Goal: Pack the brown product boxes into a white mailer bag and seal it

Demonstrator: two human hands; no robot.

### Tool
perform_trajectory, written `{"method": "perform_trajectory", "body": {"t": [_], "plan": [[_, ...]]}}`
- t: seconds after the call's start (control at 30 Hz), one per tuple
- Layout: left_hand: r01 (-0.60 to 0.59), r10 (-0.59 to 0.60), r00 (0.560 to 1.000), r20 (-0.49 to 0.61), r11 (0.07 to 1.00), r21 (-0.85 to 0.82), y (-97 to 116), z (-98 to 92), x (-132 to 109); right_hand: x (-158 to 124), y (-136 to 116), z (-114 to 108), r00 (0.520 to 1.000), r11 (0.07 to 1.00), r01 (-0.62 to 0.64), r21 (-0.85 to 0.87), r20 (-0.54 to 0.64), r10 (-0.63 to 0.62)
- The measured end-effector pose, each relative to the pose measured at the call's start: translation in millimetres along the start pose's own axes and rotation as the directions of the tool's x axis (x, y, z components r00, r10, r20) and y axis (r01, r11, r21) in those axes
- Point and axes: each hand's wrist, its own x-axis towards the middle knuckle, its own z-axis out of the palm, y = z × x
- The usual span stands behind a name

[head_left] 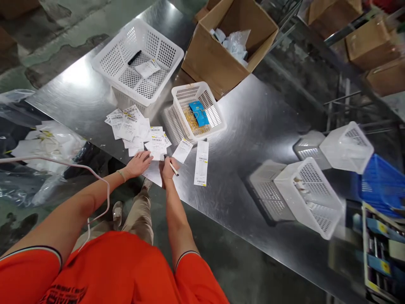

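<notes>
My right hand (169,167) is closed around a pen (174,169) at the table's near edge, its tip at the lower edge of the paper labels. My left hand (139,163) lies flat with fingers stretched out, its fingertips touching a white paper label (155,147). A loose pile of printed labels (129,126) spreads beyond my left hand. Just past my right hand lies a single label (182,150), and to its right a longer label strip (201,164). What is written under the pen tip is too small to read.
On the metal table (240,202) stand a large white basket (104,63), a small white basket (218,126) holding a blue packet (199,113), and a cardboard box (215,59). Two white baskets lie tipped at right. A cable (72,164) crosses my left arm.
</notes>
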Motion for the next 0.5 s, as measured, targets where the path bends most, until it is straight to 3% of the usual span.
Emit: {"method": "perform_trajectory", "body": {"t": [0.13,0.3,0.5], "plan": [[-0.043,0.043,0.999,0.019,0.999,-0.006,9,-1.6,6,12,-7,-6,0.991,0.991,-0.104,0.090,-0.074,0.111],[-0.224,0.225,0.963,0.151,0.974,-0.023,17,2.7,-10,24,-16,6,0.994,0.988,-0.070,0.139,0.090,0.058],[-0.458,0.457,0.879,0.133,0.888,-0.021,10,-9.0,-53,33,-12,5,0.968,0.990,-0.012,0.142,0.251,-0.024]]}}
